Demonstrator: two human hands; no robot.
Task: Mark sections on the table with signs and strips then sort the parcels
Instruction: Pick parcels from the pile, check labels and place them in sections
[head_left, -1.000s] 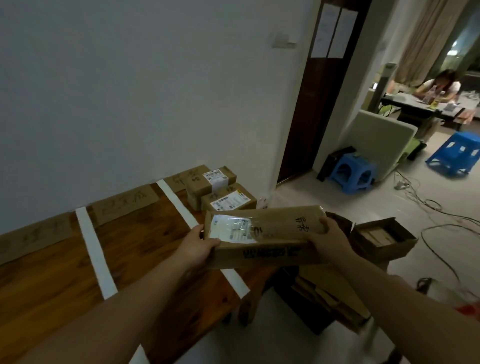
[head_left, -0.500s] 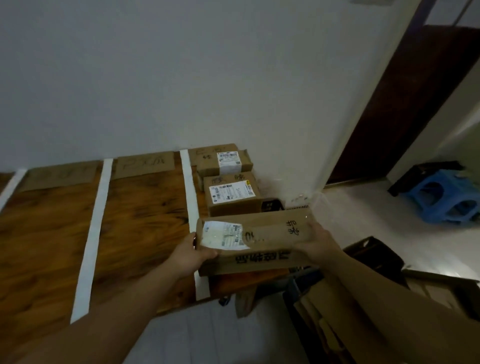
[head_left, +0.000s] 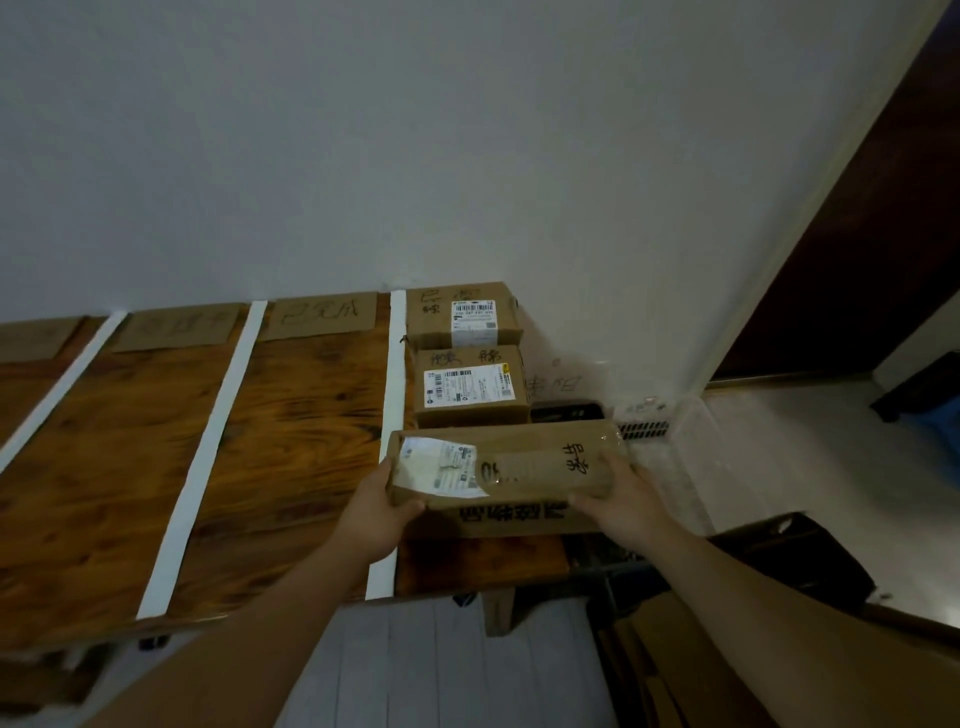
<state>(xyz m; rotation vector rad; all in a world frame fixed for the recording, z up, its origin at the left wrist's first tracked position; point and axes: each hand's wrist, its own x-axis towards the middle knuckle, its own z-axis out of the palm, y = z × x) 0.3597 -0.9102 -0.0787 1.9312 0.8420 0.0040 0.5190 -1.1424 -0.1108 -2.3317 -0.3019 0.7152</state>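
I hold a long brown parcel (head_left: 524, 480) with a white label between both hands, over the rightmost section of the wooden table (head_left: 291, 447). My left hand (head_left: 376, 512) grips its left end and my right hand (head_left: 621, 506) grips its right end. Two smaller labelled parcels (head_left: 470, 387) (head_left: 462, 314) lie in a row behind it in that same section. White strips (head_left: 392, 415) (head_left: 208, 457) (head_left: 60, 384) divide the table. Cardboard signs (head_left: 322, 317) (head_left: 179, 330) lie along the wall at the back of the sections.
A white wall runs behind the table. On the floor at the right are dark cardboard boxes (head_left: 789, 561) and flattened cardboard (head_left: 670, 670). A dark door (head_left: 857, 234) stands at the far right. The table's front edge is close to me.
My view has swung left and down toward the table. The long parcel has moved forward with both hands, now sitting closer behind the two smaller parcels over the rightmost section.
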